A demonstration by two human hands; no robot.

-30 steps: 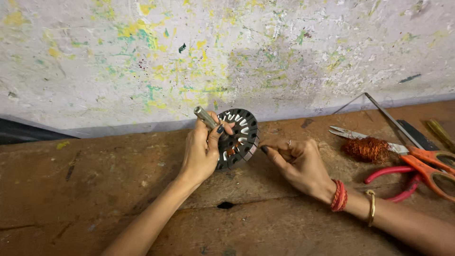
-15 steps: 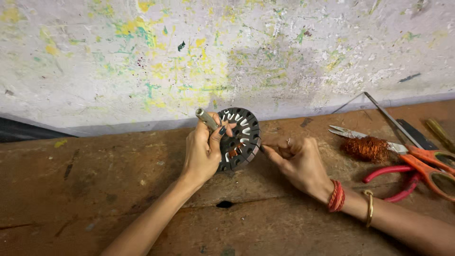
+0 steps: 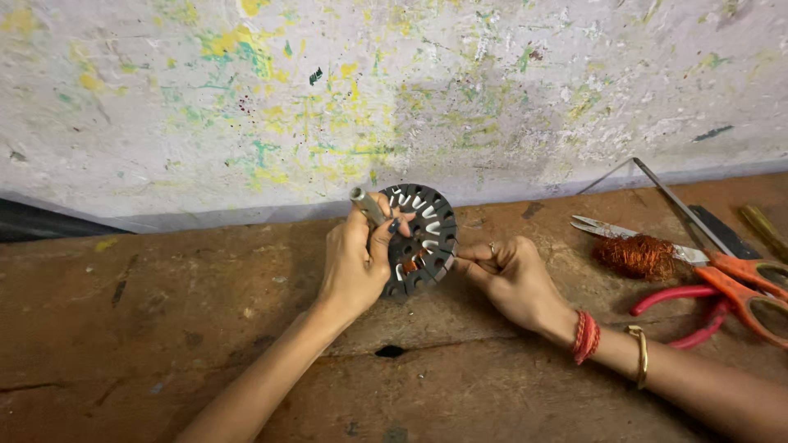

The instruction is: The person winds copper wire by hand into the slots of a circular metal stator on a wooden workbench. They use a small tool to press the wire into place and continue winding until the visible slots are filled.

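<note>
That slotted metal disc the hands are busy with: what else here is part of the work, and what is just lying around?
In use:
slotted metal disc
shaft, gripped by left hand
right hand, pinching at the disc's edge

Lying about:
copper wire bundle
orange-handled scissors
red-handled pliers

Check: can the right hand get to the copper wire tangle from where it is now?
Probably yes. The right hand pinches at the slotted disc's rim, and the copper wire tangle lies just to its right on bare bench. Only the scissors lie close beside the tangle.
</note>
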